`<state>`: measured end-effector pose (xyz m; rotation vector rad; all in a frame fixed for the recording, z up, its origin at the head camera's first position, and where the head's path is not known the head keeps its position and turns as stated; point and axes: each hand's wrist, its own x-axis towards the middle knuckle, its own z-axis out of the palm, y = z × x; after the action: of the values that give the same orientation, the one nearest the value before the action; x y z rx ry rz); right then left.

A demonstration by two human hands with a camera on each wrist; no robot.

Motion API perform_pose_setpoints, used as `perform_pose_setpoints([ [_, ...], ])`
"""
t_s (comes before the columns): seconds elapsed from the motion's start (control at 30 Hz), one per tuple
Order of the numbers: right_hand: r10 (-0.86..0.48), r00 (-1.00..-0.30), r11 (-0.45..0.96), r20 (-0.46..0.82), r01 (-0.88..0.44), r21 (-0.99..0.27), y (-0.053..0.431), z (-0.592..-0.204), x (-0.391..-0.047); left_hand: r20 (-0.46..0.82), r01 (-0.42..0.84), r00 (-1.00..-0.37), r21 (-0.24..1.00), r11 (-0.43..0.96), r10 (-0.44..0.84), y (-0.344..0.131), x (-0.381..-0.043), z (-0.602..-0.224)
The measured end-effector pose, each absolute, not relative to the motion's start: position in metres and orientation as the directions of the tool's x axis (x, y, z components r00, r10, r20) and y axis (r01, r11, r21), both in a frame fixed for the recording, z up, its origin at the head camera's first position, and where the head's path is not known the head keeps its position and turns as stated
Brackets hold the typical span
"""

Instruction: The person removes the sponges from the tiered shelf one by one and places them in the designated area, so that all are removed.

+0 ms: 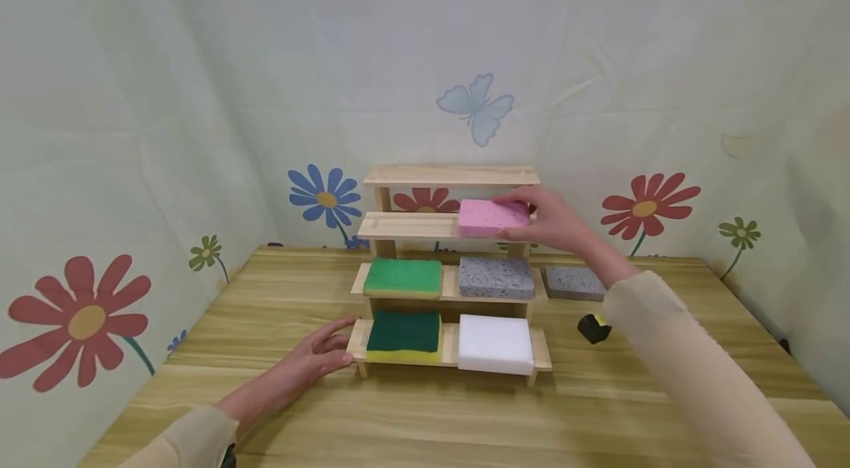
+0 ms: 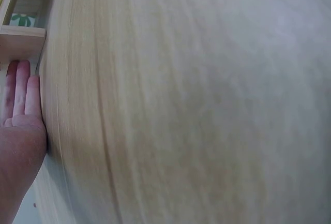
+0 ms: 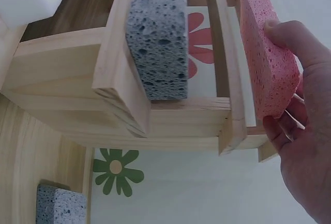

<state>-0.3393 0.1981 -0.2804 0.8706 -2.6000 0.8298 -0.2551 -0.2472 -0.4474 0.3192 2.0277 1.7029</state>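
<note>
A pink sponge point(image 1: 491, 218) lies toward the right end of the second-highest step of a wooden tiered shelf point(image 1: 412, 226). My right hand point(image 1: 547, 221) grips its right end, and the right wrist view shows the thumb on one face with fingers curled at the lower end point(image 3: 305, 100). At the left end of the lowest step, my left hand point(image 1: 312, 357) touches the wood. Its fingers look straight in the left wrist view, with fingertips right at the board point(image 2: 20, 89). The lowest step bears a dark green and yellow sponge point(image 1: 403, 335) and a white foam block point(image 1: 494, 342).
One step higher sit a bright green sponge point(image 1: 403, 277) and a grey speckled sponge point(image 1: 496, 277). Another grey sponge point(image 1: 574, 283) lies on the table right of the shelf, behind a small black object point(image 1: 594, 328). A flower-printed cloth point(image 1: 199, 84) hangs behind.
</note>
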Motion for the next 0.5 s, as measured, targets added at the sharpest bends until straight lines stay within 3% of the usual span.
perform_pose_setpoints([
  [0.5, -0.427, -0.798, 0.689, 0.425, -0.592, -0.419, 0.224, -0.262, -0.314, -0.212, -0.121, -0.862, 0.968, 0.220, 0.461, -0.247, -0.256, -0.446],
])
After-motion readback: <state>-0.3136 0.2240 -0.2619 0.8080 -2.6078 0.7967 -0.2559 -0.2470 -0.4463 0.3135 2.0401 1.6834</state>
